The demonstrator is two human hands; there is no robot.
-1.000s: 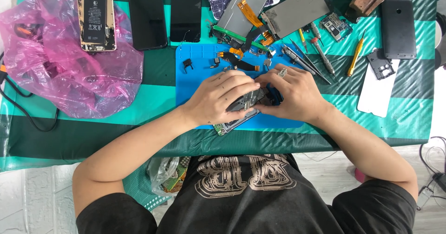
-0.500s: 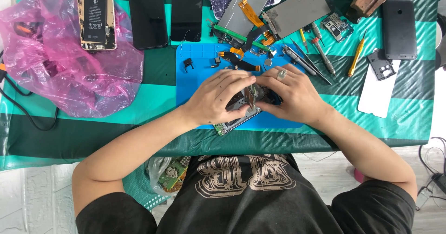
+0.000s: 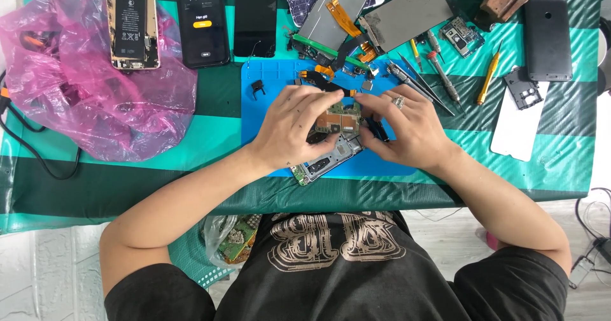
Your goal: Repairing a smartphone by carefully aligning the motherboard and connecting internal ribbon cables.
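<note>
I see both hands clamped on the opened phone chassis (image 3: 331,149): my left hand (image 3: 294,130) pinches its upper-left edge, my right hand (image 3: 407,127) (ring on one finger) presses from the other side; the chassis lies slanted between them, long axis running lower-left to upper-right, on the blue mat (image 3: 261,111); screwdrivers (image 3: 439,72) lie beyond the right hand.

A table (image 3: 159,187) under a green striped cloth (image 3: 560,168) carries a blue mat (image 3: 254,117), a pink bag (image 3: 95,104), three phones (image 3: 202,21), screwdrivers (image 3: 442,76), panels (image 3: 407,15) and a black back cover (image 3: 547,34).
</note>
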